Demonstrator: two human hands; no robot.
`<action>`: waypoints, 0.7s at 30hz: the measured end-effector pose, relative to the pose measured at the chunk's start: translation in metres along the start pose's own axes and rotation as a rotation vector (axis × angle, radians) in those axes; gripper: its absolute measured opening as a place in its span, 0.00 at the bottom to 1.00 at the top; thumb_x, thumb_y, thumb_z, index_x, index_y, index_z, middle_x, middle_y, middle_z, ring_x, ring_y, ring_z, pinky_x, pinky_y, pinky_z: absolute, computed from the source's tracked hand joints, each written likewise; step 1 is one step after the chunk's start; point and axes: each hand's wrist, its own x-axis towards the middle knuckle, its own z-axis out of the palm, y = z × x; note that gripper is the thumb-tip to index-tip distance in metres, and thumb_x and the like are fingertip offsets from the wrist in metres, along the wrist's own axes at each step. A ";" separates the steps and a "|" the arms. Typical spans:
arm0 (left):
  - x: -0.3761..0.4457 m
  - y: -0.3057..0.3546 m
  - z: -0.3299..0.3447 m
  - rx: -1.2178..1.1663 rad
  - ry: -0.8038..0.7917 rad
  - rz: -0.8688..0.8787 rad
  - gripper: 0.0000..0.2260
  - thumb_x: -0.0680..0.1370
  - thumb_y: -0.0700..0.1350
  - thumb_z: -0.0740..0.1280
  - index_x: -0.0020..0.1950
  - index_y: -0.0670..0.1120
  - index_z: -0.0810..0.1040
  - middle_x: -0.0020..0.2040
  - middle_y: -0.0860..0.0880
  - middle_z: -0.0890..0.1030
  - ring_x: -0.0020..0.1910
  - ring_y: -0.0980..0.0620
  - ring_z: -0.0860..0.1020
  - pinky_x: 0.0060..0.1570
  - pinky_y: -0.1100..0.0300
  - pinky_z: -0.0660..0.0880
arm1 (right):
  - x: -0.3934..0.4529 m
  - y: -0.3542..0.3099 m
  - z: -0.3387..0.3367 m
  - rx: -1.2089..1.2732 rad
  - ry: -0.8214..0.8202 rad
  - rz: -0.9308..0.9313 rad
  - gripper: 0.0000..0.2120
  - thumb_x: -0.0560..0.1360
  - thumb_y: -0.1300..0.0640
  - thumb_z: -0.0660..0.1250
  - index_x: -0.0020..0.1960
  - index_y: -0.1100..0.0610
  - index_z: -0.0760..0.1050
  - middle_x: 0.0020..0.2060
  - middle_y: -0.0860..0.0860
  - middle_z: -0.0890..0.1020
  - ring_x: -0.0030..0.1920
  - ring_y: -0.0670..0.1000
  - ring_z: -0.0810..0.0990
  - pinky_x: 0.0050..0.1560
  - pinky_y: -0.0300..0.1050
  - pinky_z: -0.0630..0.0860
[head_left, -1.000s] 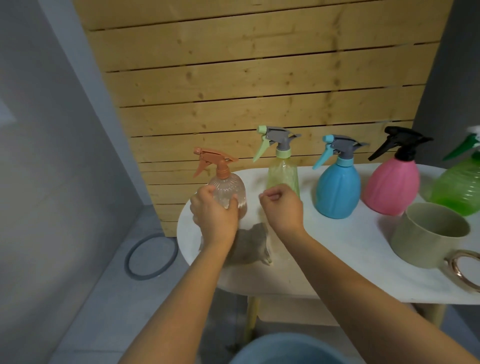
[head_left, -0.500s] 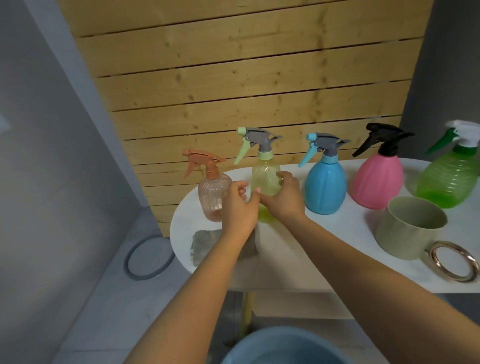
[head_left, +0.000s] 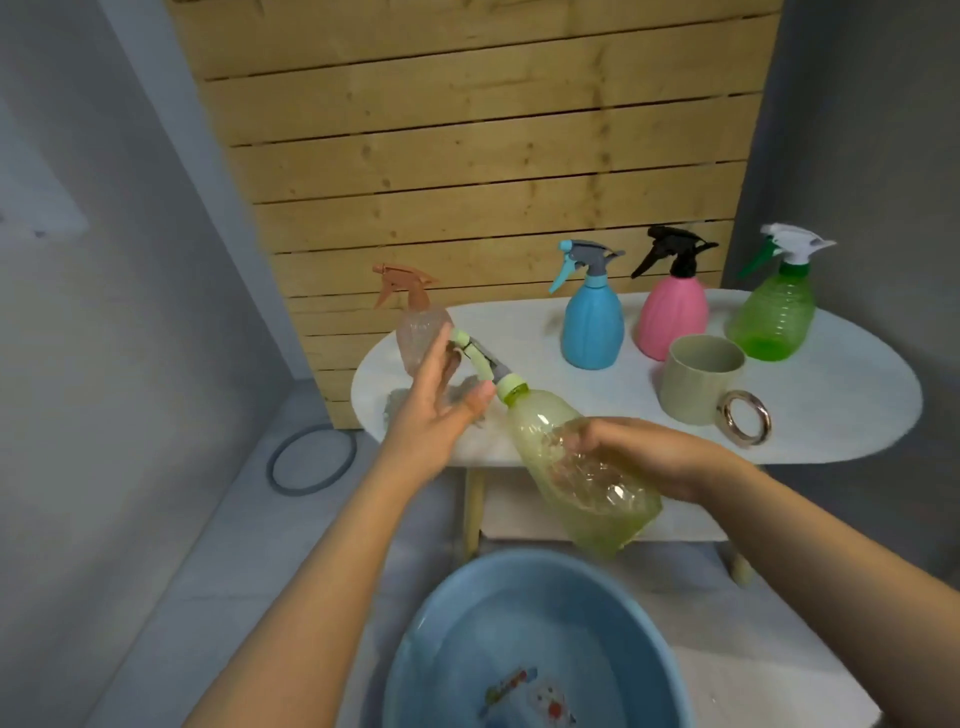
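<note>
The right hand (head_left: 655, 458) grips the body of the yellow-green spray bottle (head_left: 597, 519), which is tilted off the white table (head_left: 831, 410) above the blue basin (head_left: 519, 623), nozzle towards the peach spray bottle (head_left: 415, 332). The left hand (head_left: 435, 410) is spread loosely beside the spray head (head_left: 483, 364), thumb tip at its collar, not closed around it.

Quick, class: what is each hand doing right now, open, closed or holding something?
Left hand: open, fingers straight against the spray head.
Right hand: closed, holding the yellow-green bottle.
</note>
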 end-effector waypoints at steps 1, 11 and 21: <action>-0.007 0.003 -0.002 0.020 -0.029 0.006 0.30 0.77 0.45 0.65 0.76 0.53 0.57 0.73 0.55 0.63 0.71 0.62 0.62 0.57 0.77 0.67 | -0.008 0.005 -0.002 0.056 -0.070 0.052 0.24 0.55 0.45 0.70 0.46 0.57 0.79 0.40 0.54 0.81 0.39 0.53 0.79 0.44 0.46 0.74; -0.042 0.025 -0.017 0.046 0.039 0.007 0.05 0.73 0.45 0.70 0.46 0.45 0.77 0.43 0.48 0.80 0.40 0.57 0.79 0.39 0.65 0.77 | -0.053 0.001 0.028 -0.227 -0.212 0.045 0.27 0.56 0.47 0.73 0.54 0.54 0.76 0.42 0.49 0.81 0.41 0.49 0.80 0.44 0.41 0.77; -0.040 0.003 -0.013 -0.176 -0.042 -0.387 0.17 0.79 0.50 0.63 0.68 0.47 0.70 0.58 0.44 0.80 0.48 0.49 0.82 0.39 0.56 0.81 | -0.059 0.017 0.027 -0.958 0.301 -0.181 0.36 0.63 0.50 0.77 0.66 0.44 0.64 0.53 0.44 0.73 0.53 0.50 0.75 0.52 0.44 0.71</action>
